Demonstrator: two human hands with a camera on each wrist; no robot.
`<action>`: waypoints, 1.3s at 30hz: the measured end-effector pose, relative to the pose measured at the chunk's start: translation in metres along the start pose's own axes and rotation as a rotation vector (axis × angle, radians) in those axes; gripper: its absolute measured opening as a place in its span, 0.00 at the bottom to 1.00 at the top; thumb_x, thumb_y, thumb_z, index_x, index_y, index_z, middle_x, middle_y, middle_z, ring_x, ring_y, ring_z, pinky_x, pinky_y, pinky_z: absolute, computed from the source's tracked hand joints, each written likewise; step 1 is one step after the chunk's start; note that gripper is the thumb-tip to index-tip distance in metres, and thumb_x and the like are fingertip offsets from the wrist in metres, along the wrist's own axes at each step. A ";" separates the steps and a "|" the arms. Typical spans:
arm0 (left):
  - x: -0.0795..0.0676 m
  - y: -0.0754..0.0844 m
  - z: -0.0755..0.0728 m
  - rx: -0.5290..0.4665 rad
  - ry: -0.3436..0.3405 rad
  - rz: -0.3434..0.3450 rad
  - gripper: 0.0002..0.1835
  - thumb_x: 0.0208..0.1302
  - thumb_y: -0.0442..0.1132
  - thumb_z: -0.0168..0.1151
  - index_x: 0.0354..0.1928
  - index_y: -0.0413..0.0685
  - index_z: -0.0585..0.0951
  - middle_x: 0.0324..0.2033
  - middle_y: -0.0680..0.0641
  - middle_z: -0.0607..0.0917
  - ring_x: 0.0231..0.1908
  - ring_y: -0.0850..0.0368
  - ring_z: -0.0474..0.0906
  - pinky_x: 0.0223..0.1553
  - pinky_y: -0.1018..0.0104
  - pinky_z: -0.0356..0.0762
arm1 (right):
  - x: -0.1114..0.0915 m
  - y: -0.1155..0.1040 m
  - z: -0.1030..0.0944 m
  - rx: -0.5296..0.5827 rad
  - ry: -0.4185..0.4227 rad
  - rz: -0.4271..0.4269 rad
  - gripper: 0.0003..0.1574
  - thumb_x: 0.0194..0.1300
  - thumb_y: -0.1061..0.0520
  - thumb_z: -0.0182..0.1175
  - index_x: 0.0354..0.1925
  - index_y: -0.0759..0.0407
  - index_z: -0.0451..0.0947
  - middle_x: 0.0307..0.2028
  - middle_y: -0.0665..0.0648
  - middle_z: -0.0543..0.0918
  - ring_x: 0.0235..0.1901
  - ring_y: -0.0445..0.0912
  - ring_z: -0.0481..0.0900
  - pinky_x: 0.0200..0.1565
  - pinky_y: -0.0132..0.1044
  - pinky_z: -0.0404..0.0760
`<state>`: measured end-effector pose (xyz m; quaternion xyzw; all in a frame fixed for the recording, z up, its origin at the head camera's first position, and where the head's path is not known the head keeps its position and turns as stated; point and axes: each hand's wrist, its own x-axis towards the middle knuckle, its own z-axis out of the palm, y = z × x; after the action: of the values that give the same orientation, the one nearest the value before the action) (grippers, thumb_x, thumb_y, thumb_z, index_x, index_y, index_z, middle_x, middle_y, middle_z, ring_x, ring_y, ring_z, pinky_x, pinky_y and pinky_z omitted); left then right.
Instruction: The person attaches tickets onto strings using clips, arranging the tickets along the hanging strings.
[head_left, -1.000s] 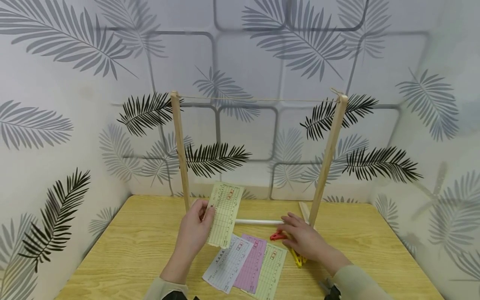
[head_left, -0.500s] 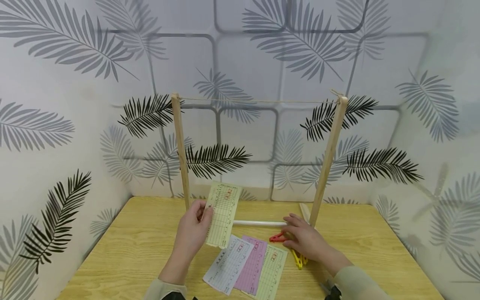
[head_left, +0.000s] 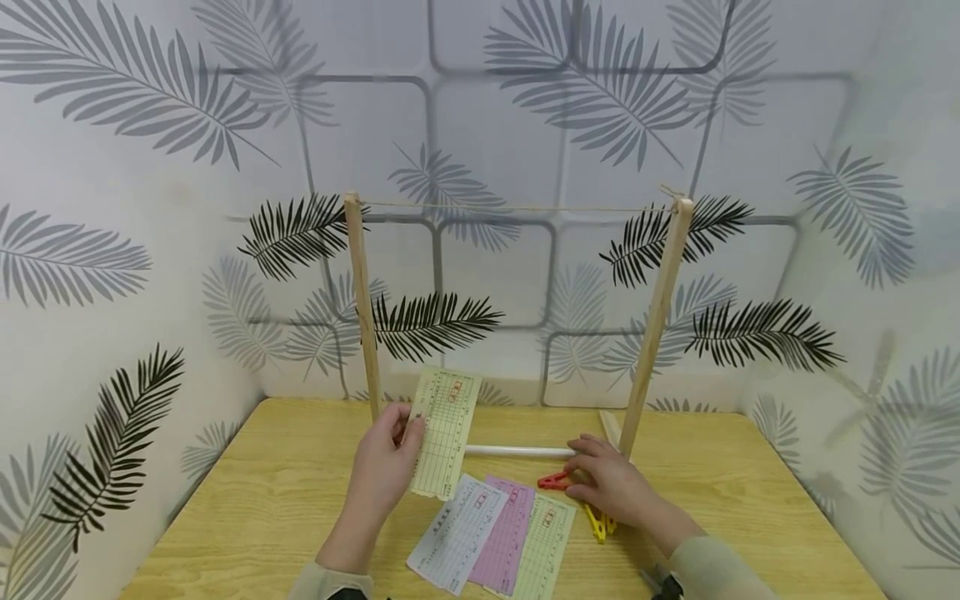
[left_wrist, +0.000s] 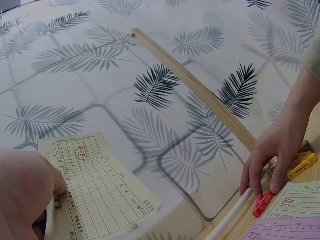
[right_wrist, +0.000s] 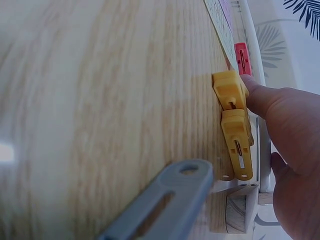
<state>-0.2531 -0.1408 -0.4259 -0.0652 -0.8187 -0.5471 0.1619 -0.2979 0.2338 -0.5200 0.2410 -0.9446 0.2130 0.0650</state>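
Observation:
My left hand [head_left: 381,467] holds a pale yellow-green printed slip [head_left: 446,433] up by its left edge, the thumb on its face. Over at the right, the thumb and fingers of my right hand [head_left: 615,487] pinch one end of a red clothespin [head_left: 552,481], which lies low at the table. Under that hand are yellow clothespins [right_wrist: 234,125], partly hidden in the head view. Between the hands lie a white slip [head_left: 459,533], a pink slip [head_left: 512,525] and another yellow-green slip [head_left: 546,542], fanned out and overlapping.
Two upright wooden posts [head_left: 363,308] carry a thin string [head_left: 517,208] stretched between their tops. A white rod [head_left: 517,451] runs low between them. A grey slotted piece [right_wrist: 172,197] shows near the right wrist. Patterned wall covering surrounds the wooden table [head_left: 247,500].
The head view has tilted up slightly, so everything sits a little lower in it. Both hands keep nearly the same places, and the left one still holds the slip.

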 end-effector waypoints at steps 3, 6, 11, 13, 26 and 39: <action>0.000 0.000 -0.001 0.004 0.006 0.000 0.05 0.84 0.38 0.62 0.53 0.46 0.83 0.31 0.49 0.81 0.30 0.55 0.74 0.30 0.66 0.73 | 0.000 0.001 0.000 0.013 0.003 0.000 0.12 0.72 0.51 0.77 0.49 0.54 0.89 0.72 0.66 0.78 0.78 0.69 0.66 0.75 0.68 0.64; 0.000 0.000 -0.001 0.008 0.016 -0.002 0.05 0.83 0.38 0.62 0.52 0.46 0.83 0.32 0.49 0.82 0.30 0.55 0.75 0.31 0.66 0.74 | 0.000 0.001 0.000 0.025 0.006 0.005 0.12 0.73 0.50 0.76 0.50 0.53 0.89 0.72 0.66 0.78 0.78 0.69 0.66 0.75 0.69 0.64; -0.001 0.001 0.000 0.001 0.026 0.005 0.05 0.83 0.38 0.63 0.52 0.46 0.84 0.32 0.49 0.83 0.31 0.55 0.76 0.32 0.65 0.75 | 0.000 0.000 -0.001 0.042 0.018 0.023 0.13 0.74 0.49 0.75 0.52 0.52 0.89 0.72 0.64 0.79 0.78 0.68 0.66 0.76 0.68 0.63; -0.001 0.001 0.000 -0.006 0.026 0.008 0.05 0.83 0.38 0.62 0.52 0.46 0.84 0.32 0.49 0.83 0.31 0.56 0.76 0.32 0.65 0.75 | 0.000 0.000 -0.002 0.044 0.024 0.022 0.14 0.74 0.48 0.75 0.52 0.52 0.89 0.72 0.64 0.79 0.78 0.68 0.66 0.76 0.68 0.63; 0.001 -0.001 -0.003 -0.008 0.029 0.010 0.04 0.83 0.37 0.62 0.51 0.46 0.83 0.30 0.48 0.78 0.30 0.54 0.72 0.31 0.66 0.72 | -0.001 -0.009 -0.008 0.140 0.122 0.077 0.17 0.74 0.51 0.74 0.56 0.53 0.87 0.63 0.60 0.85 0.69 0.64 0.77 0.71 0.67 0.71; 0.007 0.003 -0.009 -0.051 0.038 0.043 0.03 0.83 0.36 0.62 0.50 0.45 0.82 0.29 0.47 0.77 0.29 0.53 0.71 0.29 0.67 0.71 | 0.004 -0.019 -0.019 0.338 0.169 0.205 0.20 0.77 0.48 0.72 0.60 0.54 0.84 0.59 0.55 0.87 0.66 0.61 0.78 0.69 0.65 0.73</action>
<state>-0.2569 -0.1478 -0.4178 -0.0767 -0.7996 -0.5653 0.1875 -0.2917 0.2252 -0.4953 0.1326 -0.9061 0.3935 0.0806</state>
